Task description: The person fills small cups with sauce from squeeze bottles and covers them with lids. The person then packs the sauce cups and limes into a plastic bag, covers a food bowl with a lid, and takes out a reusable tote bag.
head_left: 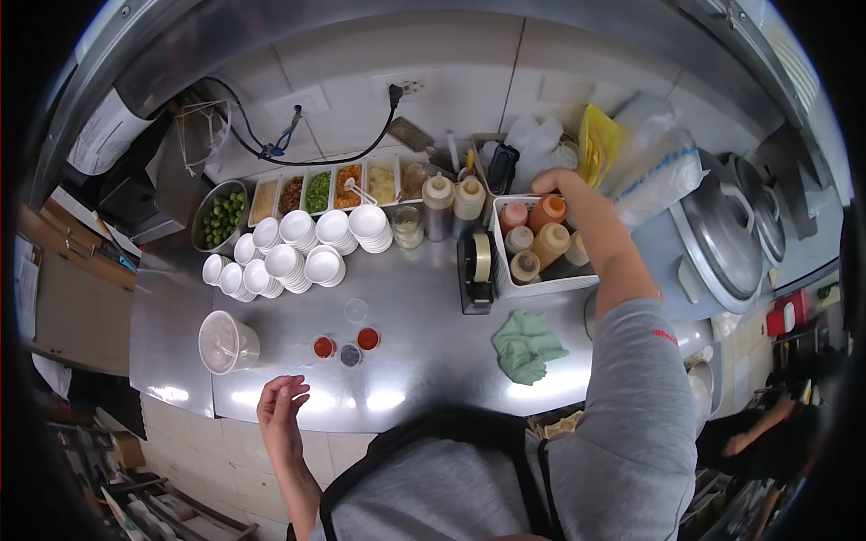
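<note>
My right hand (558,181) reaches to the back of a white basket (539,290) of squeeze bottles, just behind an orange sauce bottle (548,213). Its fingers are curled, and whatever they grip is hidden. My left hand (283,402) hovers at the counter's front edge, its fingers loosely bent, nothing visible in them. Beyond it stand small clear cups: a red sauce cup (324,346), another red sauce cup (368,339) and a dark sauce cup (351,355). A clear lid (355,311) lies behind them. To the left is a lidded plastic tub (227,343).
Stacks of white cups (298,229) stand before trays of chopped toppings (318,191) and a bowl of limes (222,219). A tape dispenser (476,270) adjoins the basket. A green cloth (529,348) and large lidded pot (722,236) are at right. A co-worker's arm (760,427) shows lower right.
</note>
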`<action>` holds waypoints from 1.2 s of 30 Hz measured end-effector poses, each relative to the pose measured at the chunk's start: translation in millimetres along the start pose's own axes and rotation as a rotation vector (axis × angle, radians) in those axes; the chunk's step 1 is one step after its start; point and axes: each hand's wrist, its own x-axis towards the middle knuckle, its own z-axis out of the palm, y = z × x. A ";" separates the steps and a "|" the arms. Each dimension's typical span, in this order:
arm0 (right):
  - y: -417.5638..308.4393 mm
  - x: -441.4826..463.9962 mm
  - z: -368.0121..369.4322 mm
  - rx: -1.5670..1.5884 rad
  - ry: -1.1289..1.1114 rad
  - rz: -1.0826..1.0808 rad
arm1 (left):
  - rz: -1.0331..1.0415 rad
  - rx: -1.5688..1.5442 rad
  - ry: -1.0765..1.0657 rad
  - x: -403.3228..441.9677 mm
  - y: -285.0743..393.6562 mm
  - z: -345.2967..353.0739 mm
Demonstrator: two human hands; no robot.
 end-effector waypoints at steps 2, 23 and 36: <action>-7.6 -16.0 6.4 0.121 0.000 0.068 | 0.004 0.001 -0.047 1.3 1.2 5.2; -6.6 -5.8 22.5 -0.060 -0.003 -0.138 | -0.026 -0.017 -0.022 6.9 -17.8 13.6; -2.3 -19.3 24.1 -0.242 0.116 -0.056 | -0.044 -0.019 0.001 2.1 -26.7 2.2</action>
